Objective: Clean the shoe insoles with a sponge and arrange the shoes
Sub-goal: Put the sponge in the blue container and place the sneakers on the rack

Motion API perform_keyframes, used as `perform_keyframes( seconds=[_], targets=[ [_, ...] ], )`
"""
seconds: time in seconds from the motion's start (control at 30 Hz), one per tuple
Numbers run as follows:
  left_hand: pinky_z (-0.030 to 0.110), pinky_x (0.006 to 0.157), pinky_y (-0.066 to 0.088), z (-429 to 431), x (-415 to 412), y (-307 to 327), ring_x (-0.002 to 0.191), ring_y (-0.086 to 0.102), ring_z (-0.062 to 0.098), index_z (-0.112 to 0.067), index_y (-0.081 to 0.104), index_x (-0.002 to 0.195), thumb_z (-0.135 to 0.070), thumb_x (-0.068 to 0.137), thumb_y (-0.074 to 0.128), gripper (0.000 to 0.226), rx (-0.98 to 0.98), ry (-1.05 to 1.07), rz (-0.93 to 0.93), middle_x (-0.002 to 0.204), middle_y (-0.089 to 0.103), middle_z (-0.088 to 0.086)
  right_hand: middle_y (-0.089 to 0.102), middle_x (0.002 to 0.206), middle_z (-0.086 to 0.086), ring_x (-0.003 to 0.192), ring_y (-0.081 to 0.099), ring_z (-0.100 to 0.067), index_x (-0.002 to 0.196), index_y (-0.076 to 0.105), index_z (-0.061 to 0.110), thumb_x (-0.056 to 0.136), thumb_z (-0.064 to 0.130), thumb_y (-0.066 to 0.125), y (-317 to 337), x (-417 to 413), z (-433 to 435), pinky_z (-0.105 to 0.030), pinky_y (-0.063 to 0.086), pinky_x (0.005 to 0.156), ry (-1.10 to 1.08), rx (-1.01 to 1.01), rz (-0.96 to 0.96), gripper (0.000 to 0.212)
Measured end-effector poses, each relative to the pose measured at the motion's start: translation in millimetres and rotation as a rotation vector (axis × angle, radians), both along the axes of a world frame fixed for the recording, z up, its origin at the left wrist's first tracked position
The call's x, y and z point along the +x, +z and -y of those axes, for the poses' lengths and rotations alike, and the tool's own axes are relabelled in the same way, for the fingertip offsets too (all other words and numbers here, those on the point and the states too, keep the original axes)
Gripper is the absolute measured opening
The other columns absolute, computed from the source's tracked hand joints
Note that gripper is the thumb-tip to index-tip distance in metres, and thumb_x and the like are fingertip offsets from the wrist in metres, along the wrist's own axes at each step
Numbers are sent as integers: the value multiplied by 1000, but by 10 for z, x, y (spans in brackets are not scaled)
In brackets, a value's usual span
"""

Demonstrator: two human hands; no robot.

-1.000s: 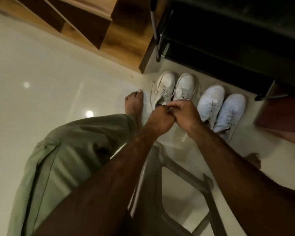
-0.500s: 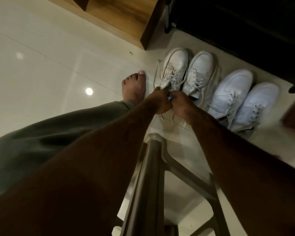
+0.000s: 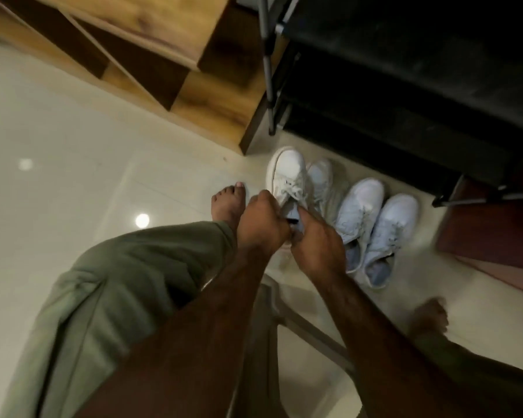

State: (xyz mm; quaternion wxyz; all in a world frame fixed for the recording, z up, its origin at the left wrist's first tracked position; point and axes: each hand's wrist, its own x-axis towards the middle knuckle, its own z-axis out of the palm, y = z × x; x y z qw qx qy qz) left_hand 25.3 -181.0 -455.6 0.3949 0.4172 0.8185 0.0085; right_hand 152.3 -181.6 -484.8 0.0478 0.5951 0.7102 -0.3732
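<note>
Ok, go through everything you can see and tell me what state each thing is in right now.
Leftmost shoe: gripped at its opening, tilted.
Second shoe: on the floor, partly covered.
Right pair of shoes: on the floor, side by side, untouched.
Left hand: curled round the tilted shoe's opening.
Right hand: grips the same opening, fingers on a pale blue part.

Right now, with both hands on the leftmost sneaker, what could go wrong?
The left hand and right hand grip the white sneaker only near its opening, so it may slip toward the bare foot beside it. Its side crowds the neighbouring sneaker, so a tug could knock that one out of line.
</note>
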Motion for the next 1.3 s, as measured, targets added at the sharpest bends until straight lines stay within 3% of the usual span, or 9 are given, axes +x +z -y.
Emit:
perform_keyframes(
  seconds=[0.13, 0.23, 0.33, 0.43, 0.67, 0.83, 1.0, 1.13, 1.3],
  targets=[
    [22, 76, 28, 151, 319, 633, 112, 59, 32, -9, 48, 125, -39, 91, 68, 50, 191, 184, 76, 125, 57, 12, 68, 126, -2, 111, 66, -21, 134, 64, 17, 95, 15, 49, 1001, 175, 220, -25, 43, 95, -121, 421, -123, 42],
    [41, 89, 47, 113, 530, 1219, 120, 58, 37, -12, 33, 142, -40, 93, 65, 64, 332, 210, 113, 136, 48, 13, 48, 110, 10, 91, 49, -9, 109, 71, 11, 87, 4, 64, 1706, 357, 388, -24, 54, 73, -216, 856, -161, 24],
    [44, 93, 53, 67, 719, 1871, 124, 57, 28, -21, 25, 151, -41, 95, 65, 71, 530, 174, 146, 141, 47, 6, 63, 135, 13, 105, 57, -6, 136, 66, 22, 96, 10, 59, 2091, 612, 499, -33, 60, 84, -231, 769, -218, 42],
    [54, 93, 56, 61, 893, 2463, 122, 58, 30, -20, 26, 151, -32, 95, 62, 67, 711, 52, 139, 141, 50, 9, 53, 151, 18, 123, 57, 1, 135, 68, 30, 94, 13, 65, 2516, 874, 507, -4, 40, 92, -283, 797, -332, 44],
    [53, 89, 54, -43, 1229, 3698, 119, 58, 35, -24, 12, 157, -35, 101, 55, 72, 941, -141, 57, 144, 44, 10, 62, 127, 15, 114, 61, 5, 95, 80, 27, 84, 30, 65, 3799, 1260, 255, -11, 50, 89, -313, 1010, -569, 19],
    [35, 73, 41, -580, 1291, 4387, 103, 58, 27, -18, 18, 155, -25, 102, 53, 64, 1065, -200, -23, 140, 44, 12, 59, 124, 10, 116, 60, 0, 88, 81, 24, 82, 0, 77, 4375, 1450, -370, -19, 55, 94, -260, 1028, -650, 25],
    [53, 87, 53, -1239, 1392, 4927, 109, 61, 42, -17, 19, 155, -10, 98, 49, 65, 1137, -324, 63, 146, 41, 16, 56, 115, 17, 112, 53, 14, 74, 75, 32, 82, -8, 78, 4840, 1494, -1077, -3, 47, 85, -363, 1023, -739, 40],
    [57, 91, 54, -1755, 1433, 4987, 108, 62, 39, -16, 17, 155, -3, 96, 48, 68, 1131, -364, 144, 149, 38, 16, 58, 108, 13, 102, 54, 16, 74, 68, 28, 80, -11, 75, 4921, 1521, -1626, 0, 41, 82, -414, 1062, -711, 40],
    [54, 82, 57, -2182, 1411, 4695, 97, 64, 35, -17, 22, 145, -4, 96, 46, 57, 1054, -351, 199, 144, 43, 16, 57, 104, 12, 96, 59, 1, 85, 59, 34, 77, -10, 77, 4674, 1525, -2126, -12, 50, 82, -394, 1001, -639, 48]
  ],
)
